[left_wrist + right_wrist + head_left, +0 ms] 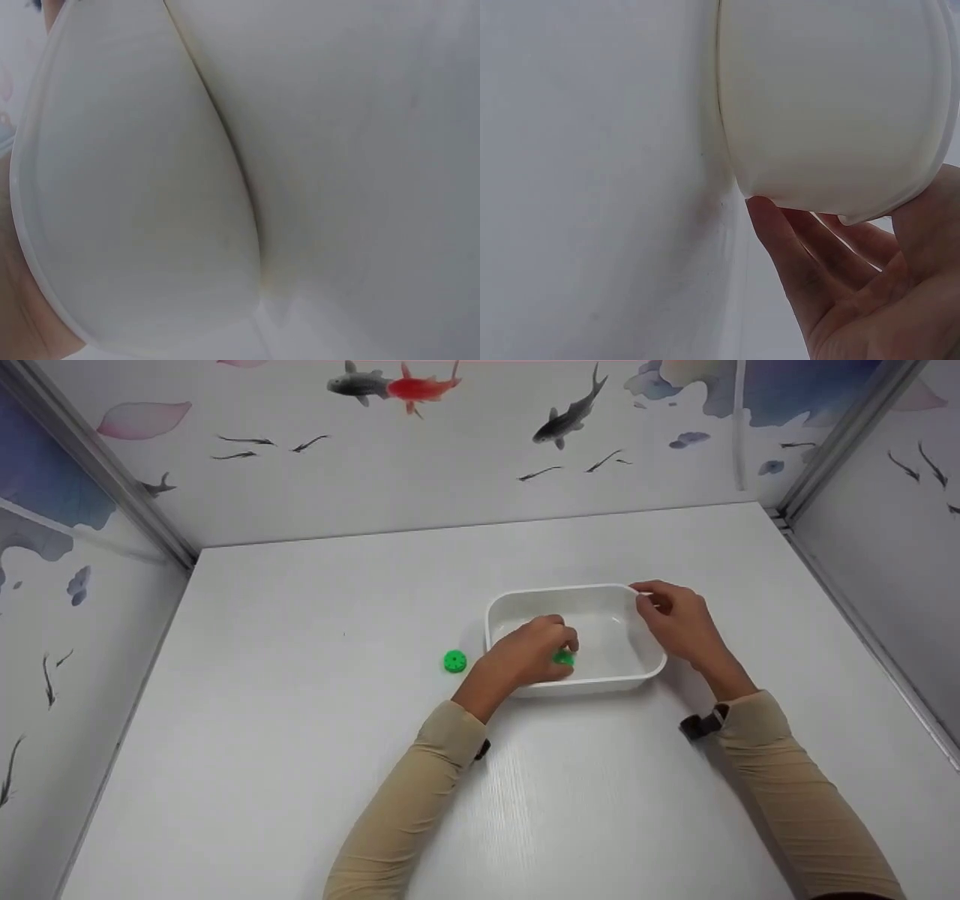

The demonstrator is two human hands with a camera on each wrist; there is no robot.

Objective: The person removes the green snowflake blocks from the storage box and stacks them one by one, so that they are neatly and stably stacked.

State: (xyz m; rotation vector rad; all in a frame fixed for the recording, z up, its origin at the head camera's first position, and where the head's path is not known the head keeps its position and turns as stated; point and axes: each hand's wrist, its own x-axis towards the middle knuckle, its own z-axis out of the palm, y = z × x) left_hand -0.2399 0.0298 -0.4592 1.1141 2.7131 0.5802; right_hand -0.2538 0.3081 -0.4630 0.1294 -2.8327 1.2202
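A white rectangular tray with rounded corners and raised walls sits on the table. My left hand reaches over its near left side and pinches a small green piece between thumb and fingers. That piece is mostly hidden, so its shape cannot be told. At the tray's far right corner, my right hand holds the rim, its fingertips against the outer wall in the right wrist view. Left of the tray lies a round green plastic wheel with small holes, apart from both hands.
The white table extends around the tray. A printed wall with painted fish stands behind it, and side panels with metal frame edges border left and right.
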